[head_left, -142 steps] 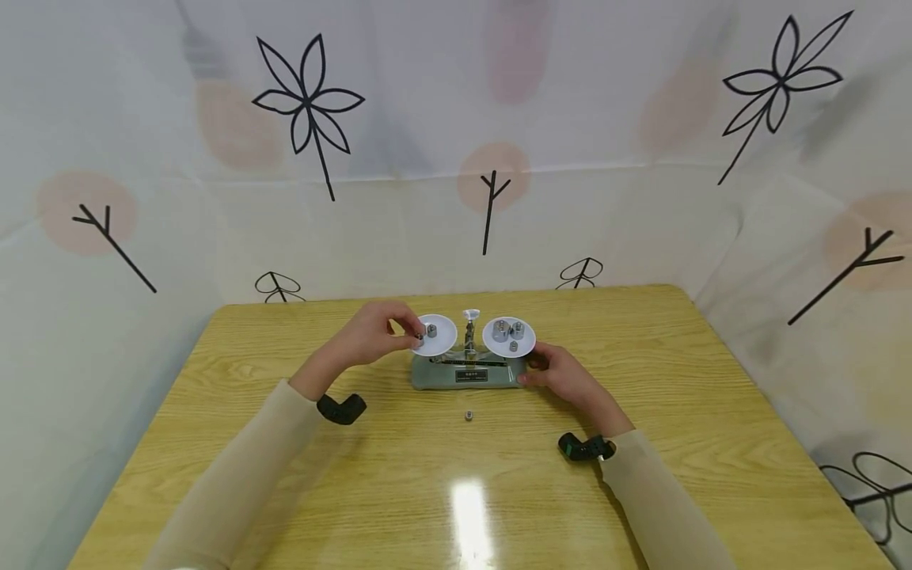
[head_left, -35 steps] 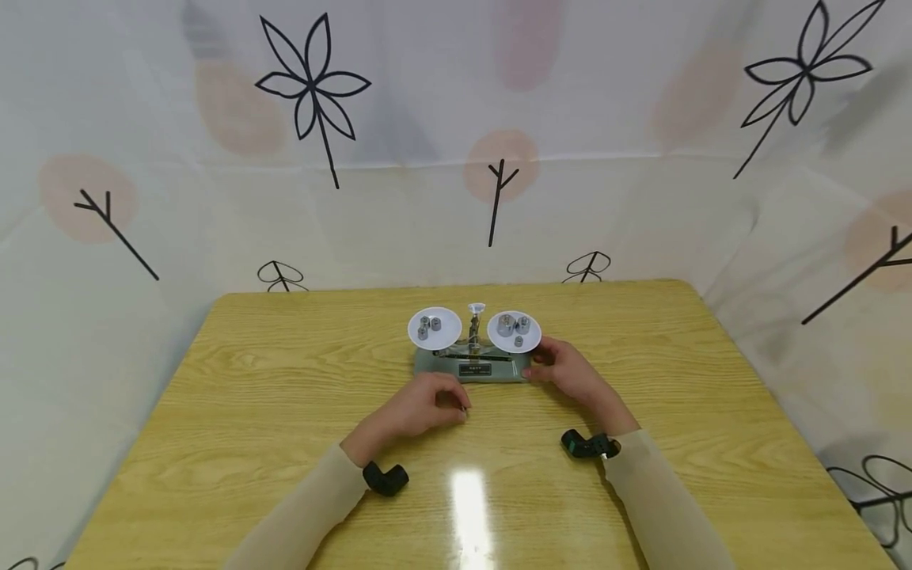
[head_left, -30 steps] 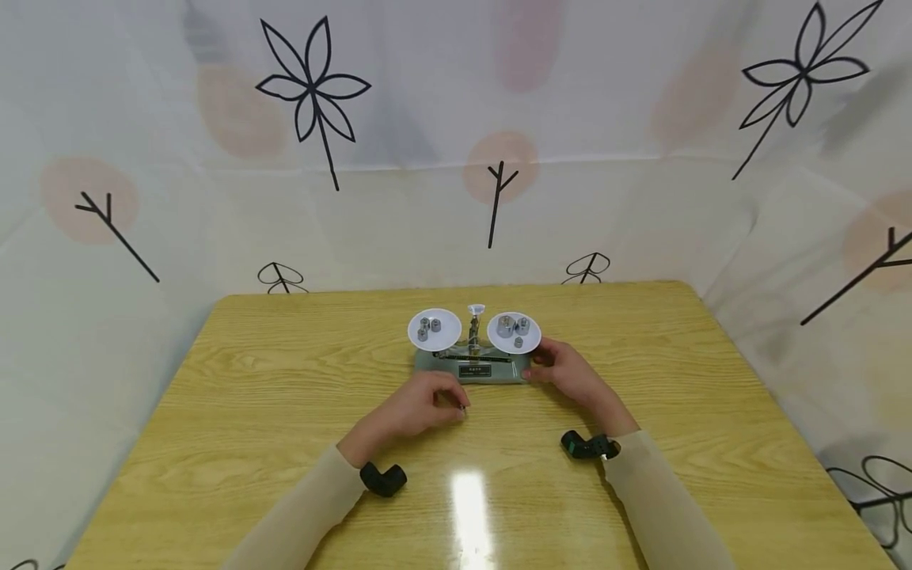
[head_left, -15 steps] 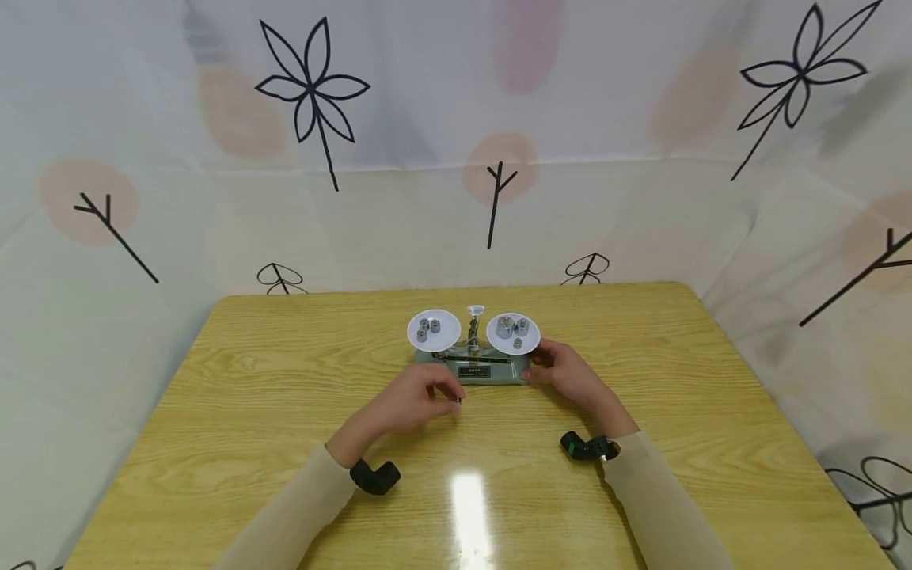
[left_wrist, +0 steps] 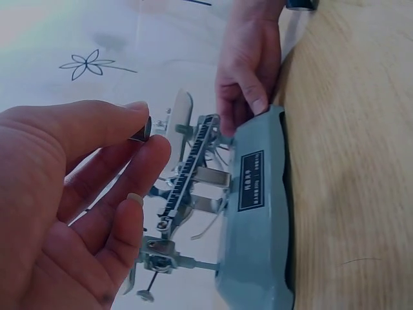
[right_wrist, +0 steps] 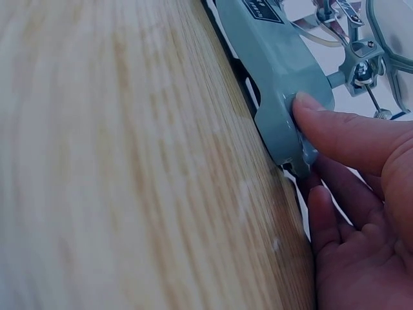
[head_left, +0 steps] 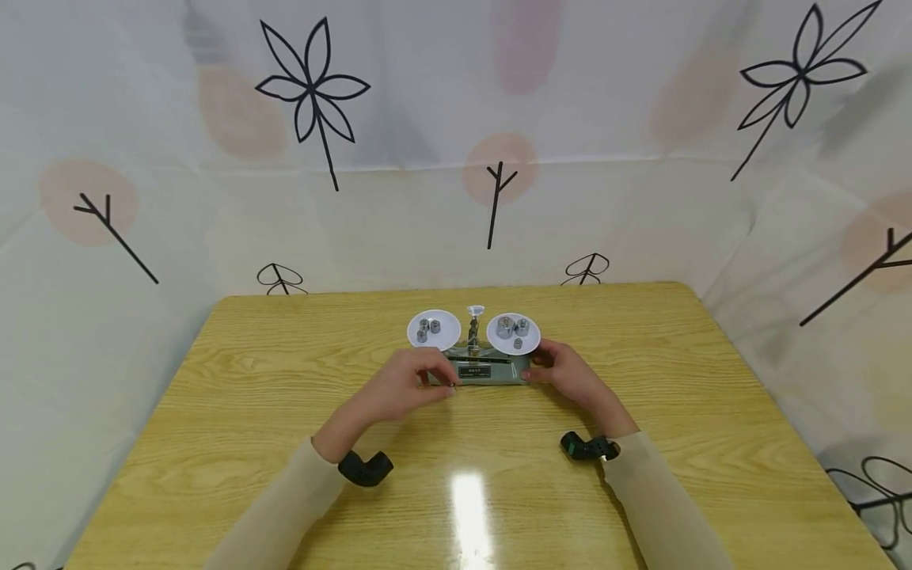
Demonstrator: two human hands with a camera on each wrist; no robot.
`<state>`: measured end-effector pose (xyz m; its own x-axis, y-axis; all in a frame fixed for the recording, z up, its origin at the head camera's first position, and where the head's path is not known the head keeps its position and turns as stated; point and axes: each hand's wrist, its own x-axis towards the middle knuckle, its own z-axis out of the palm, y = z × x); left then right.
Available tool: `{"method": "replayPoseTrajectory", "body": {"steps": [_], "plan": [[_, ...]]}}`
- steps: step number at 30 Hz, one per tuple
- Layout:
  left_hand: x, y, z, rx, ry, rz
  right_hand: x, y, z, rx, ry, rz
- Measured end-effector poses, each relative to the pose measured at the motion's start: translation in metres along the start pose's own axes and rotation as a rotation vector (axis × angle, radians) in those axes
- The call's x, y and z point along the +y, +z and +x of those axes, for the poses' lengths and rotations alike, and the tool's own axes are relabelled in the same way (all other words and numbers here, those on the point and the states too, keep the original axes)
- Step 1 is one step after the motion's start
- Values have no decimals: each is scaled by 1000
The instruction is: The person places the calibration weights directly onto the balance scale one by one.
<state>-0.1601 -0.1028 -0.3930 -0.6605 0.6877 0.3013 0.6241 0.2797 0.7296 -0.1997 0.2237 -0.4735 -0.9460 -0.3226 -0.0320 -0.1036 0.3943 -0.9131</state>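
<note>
A balance scale (head_left: 507,372) with a grey-green base stands on the table. Three small metal weights (head_left: 435,326) sit on its white left pan (head_left: 449,336). Its right pan (head_left: 530,339) bears one larger weight (head_left: 505,327) and two smaller ones. My left hand (head_left: 399,384) pinches a small metal weight (left_wrist: 141,131) between thumb and fingertips, just in front of the base's left part and below the left pan. At the base's right end, my right hand (head_left: 568,378) grips the scale, thumb on the front and fingers behind, partly hidden.
The wooden table (head_left: 285,348) reaches back to a pale patterned cloth (head_left: 399,222). A pointer post (head_left: 474,328) rises between the pans. Each wrist wears a black camera (head_left: 366,469).
Since the earliest frame, my left hand has set a weight on the left pan and taken up the one lying before the scale. It now moves up toward the scale; my right hand stays put.
</note>
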Motion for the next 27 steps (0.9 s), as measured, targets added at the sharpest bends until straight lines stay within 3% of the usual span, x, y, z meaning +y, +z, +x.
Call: {"method": "replayPoseTrajectory", "body": {"steps": [16,24,27], "plan": [[13,-20,4,56,71,56,-3,0,-1,-4,1,-18],[15,-36,10,92,62,105,-34,1,-11,-18,8,-40],[14,-41,12,100,70,108,-32,1,-10,-14,9,-43]]}}
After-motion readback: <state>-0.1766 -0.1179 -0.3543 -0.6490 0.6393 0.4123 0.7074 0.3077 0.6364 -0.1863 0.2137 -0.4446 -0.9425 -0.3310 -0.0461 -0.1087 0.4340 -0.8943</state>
